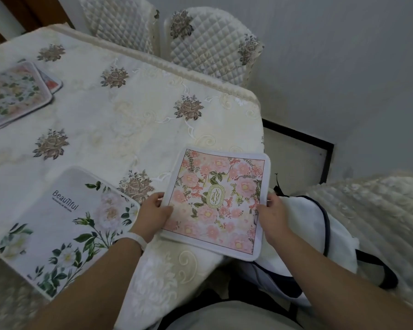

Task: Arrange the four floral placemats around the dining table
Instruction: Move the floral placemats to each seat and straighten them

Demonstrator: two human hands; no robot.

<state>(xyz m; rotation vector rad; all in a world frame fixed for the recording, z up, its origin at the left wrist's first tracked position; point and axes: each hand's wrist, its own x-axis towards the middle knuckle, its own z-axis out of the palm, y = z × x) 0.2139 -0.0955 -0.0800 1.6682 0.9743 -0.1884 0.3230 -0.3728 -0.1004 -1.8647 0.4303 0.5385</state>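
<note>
A pink floral placemat (pixel 221 194) with a green oval emblem lies at the table's near right corner, partly over the edge. My left hand (pixel 153 214) grips its left edge and my right hand (pixel 271 214) grips its right edge. A white placemat (pixel 57 225) with white roses and the word "Beautiful" lies flat to the left, along the near edge. At the far left sits a third floral placemat (pixel 12 94), stacked on another mat (pixel 54 83) whose red corner peeks out from under it.
The table (pixel 119 120) wears a cream embroidered cloth with brown rose motifs. Two quilted white chairs (pixel 210 44) stand at the far side. A white bag with dark straps (pixel 320 236) rests on a covered seat at my right. A grey wall is behind.
</note>
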